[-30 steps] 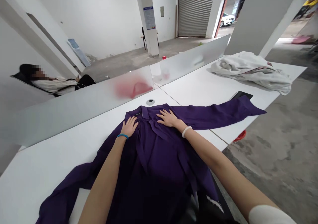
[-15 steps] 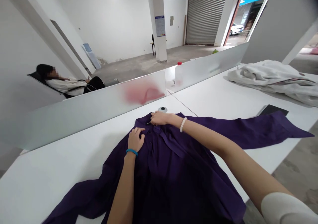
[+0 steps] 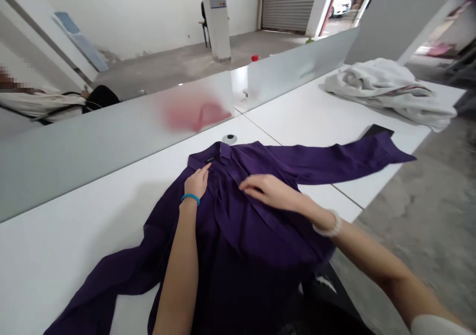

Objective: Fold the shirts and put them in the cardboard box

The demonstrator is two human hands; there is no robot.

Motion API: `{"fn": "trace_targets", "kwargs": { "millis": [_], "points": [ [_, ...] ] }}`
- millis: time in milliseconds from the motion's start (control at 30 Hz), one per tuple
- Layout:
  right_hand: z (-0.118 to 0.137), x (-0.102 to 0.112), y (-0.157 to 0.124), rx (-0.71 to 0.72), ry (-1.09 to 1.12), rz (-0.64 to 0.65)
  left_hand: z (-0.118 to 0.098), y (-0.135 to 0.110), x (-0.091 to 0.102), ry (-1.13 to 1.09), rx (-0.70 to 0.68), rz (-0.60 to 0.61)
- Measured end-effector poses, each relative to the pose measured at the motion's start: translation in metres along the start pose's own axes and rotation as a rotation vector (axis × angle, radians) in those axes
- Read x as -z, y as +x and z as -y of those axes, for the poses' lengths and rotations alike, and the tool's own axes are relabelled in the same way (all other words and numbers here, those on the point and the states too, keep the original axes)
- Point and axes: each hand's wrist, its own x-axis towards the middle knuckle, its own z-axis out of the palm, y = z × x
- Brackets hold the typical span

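Note:
A dark purple button-up shirt (image 3: 238,231) lies front up on the white table, collar at the far end and sleeves spread to both sides. My left hand (image 3: 197,182), with a blue band at its wrist, rests on the shirt just below the collar, fingers stretched out. Slightly blurred, my right hand (image 3: 269,190) is at the shirt's front placket, thumb and fingers pinched together at its edge. A pale beaded bracelet (image 3: 330,224) circles that wrist. Small buttons and a dark label show near the collar opening.
A small round white-and-black object (image 3: 229,139) sits beyond the collar. The right sleeve partly covers a flat black item (image 3: 377,130). White cloth (image 3: 386,89) is heaped at the far right. A frosted divider (image 3: 122,141) borders the white table (image 3: 92,201); a seated person (image 3: 44,102) is behind it.
My right hand has left the collar and moved down and right along the placket. The collar now shows more plainly. My left hand stays near it, and the view has tilted downward.

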Motion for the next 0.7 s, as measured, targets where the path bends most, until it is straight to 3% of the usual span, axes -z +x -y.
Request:
{"fn": "trace_targets", "kwargs": {
  "millis": [133, 267, 400, 467, 600, 700],
  "points": [
    [0.056, -0.035, -0.115, -0.282, 0.442, 0.035, 0.002, 0.007, 0.007, 0.028, -0.019, 0.086],
    [0.090, -0.097, -0.175, -0.541, 0.718, -0.030, 0.004, 0.021, 0.019, 0.087, -0.078, 0.175],
    [0.109, -0.141, -0.184, -0.692, 0.727, -0.271, -0.001, 0.040, 0.032, 0.066, -0.017, 0.135],
    [0.116, -0.150, -0.181, -0.721, 0.559, -0.249, -0.006, 0.051, 0.038, -0.036, 0.034, 0.064],
    [0.130, -0.158, -0.173, -0.731, 0.224, -0.076, -0.019, 0.063, 0.034, -0.273, 0.121, -0.063],
    [0.136, -0.164, -0.172, -0.646, 0.209, -0.156, -0.026, 0.056, 0.016, -0.386, 0.143, -0.085]
  ]
}}
